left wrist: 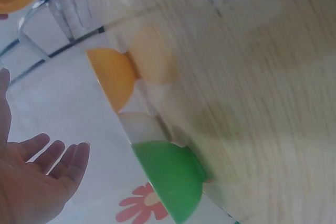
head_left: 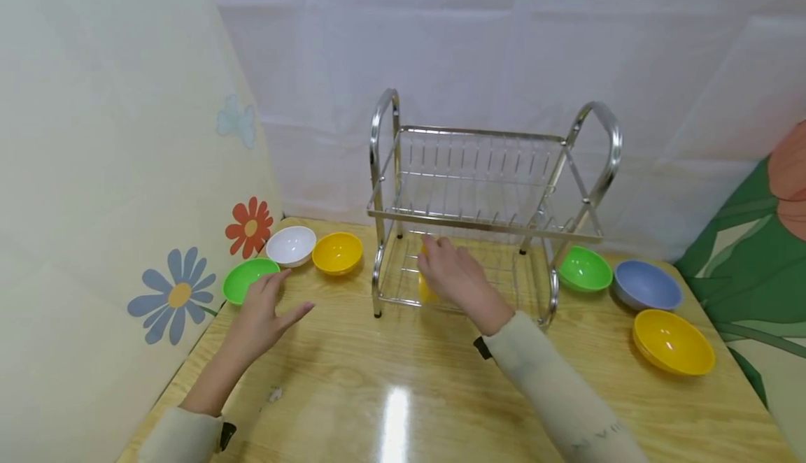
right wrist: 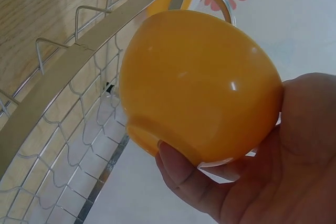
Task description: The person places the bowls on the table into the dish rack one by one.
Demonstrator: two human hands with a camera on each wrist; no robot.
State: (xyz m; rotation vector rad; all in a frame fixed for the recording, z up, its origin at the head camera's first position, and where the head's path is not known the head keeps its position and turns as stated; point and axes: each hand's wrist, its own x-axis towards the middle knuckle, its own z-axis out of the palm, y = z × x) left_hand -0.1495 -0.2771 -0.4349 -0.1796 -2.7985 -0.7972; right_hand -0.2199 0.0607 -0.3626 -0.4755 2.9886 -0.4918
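Gripping a glossy yellow, round, plastic-looking bowl (right wrist: 199, 87) in the right hand (head_left: 455, 274), fingers curled about foot and side, at the lower level of a shiny silver metal-wire rack (head_left: 485, 224). Tipped on edge, mouth facing the left hand's side, rim near upright; cannot tell whether touching the rack. Holding the left hand (head_left: 259, 316) well apart, thumb and fingers spread, near a smooth green, round, plastic-looking bowl (head_left: 242, 280) on a pale wood-grained table (head_left: 340, 379).

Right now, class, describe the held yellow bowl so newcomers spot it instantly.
Find the silver two-tier metal rack. Seen against its lower tier, the right hand grips a round yellow bowl. Only it is held; yellow neighbours rest on the wooden table.
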